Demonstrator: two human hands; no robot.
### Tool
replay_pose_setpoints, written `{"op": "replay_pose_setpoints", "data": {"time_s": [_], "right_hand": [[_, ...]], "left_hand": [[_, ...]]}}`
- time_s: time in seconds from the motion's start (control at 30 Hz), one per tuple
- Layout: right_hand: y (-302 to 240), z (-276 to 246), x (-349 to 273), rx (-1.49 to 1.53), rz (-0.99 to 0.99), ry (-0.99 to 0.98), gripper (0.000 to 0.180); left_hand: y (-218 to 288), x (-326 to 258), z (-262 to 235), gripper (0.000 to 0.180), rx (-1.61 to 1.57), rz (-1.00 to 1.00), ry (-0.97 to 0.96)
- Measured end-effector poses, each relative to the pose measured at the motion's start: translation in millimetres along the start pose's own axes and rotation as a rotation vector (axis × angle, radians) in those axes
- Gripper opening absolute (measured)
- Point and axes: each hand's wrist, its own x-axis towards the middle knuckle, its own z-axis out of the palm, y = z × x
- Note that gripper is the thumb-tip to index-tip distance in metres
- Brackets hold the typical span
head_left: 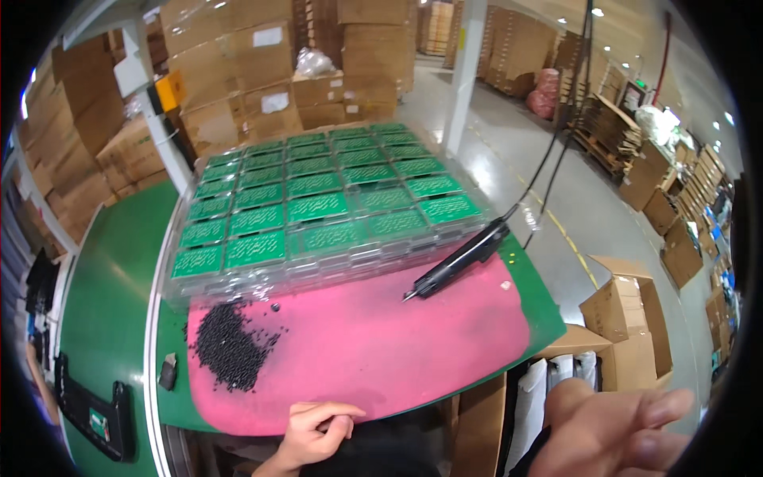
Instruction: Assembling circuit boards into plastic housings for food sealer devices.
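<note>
My left hand (311, 433) is at the front edge of the pink mat (381, 350), its fingers loosely curled with nothing visible in them. My right hand (608, 433), close to the camera, is above the open carton at the lower right; its fingers are apart and no object shows in it. A pile of small black screws (229, 350) lies on the mat's left side. A black electric screwdriver (461, 262) hangs by its cord, tip pointing down-left over the mat. Behind, green circuit boards (318, 207) fill a stack of clear plastic trays (318, 270).
A carton (481, 425) with wrapped pieces stands right of the bench, beside another open carton (636, 318). To the left, a green conveyor belt (111, 294) carries a black frame-shaped part (99, 413). A small dark lump (168, 371) sits beside the mat. Stacked cartons (238, 71) rise behind.
</note>
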Motion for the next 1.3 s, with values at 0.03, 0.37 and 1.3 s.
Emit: {"op": "replay_pose_setpoints", "data": {"time_s": [0.03, 0.37, 1.3], "right_hand": [[-11.4, -18.0, -10.2, 0.010, 0.077, -0.021, 0.014], [44.8, -135.0, -316.1, -0.806, 1.131, -0.336, 0.042], [-104.7, -307.7, -354.0, -1.065, 1.465, -0.545, 0.019]], "left_hand": [[-7.6, -0.8, 9.0, 0.016, -0.004, -0.067, -0.037], [-3.9, 1.8, 13.4, 0.014, 0.281, 0.053, 0.079], [-14.3, 9.9, 30.2, 0.009, 0.119, 0.333, -0.247]]}}
